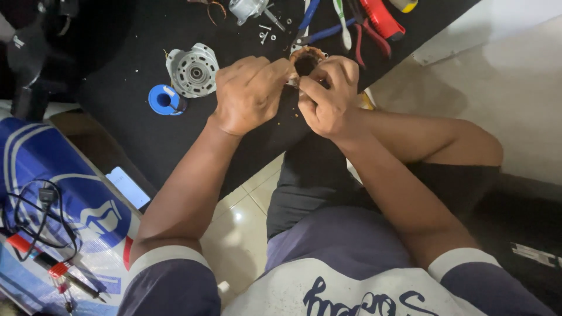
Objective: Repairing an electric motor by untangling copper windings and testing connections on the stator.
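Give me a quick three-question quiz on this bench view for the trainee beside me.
1. True or false: both the left hand and the right hand grip the copper-wound stator.
2. What lies on the black mat just left of the left hand?
A. grey motor housing
B. hammer
C. glass jar
3. Fill in: the small round spool below that housing is coloured ____.

Key:
1. True; the fingers of both hands close on it.
2. A, the grey motor housing.
3. Blue.
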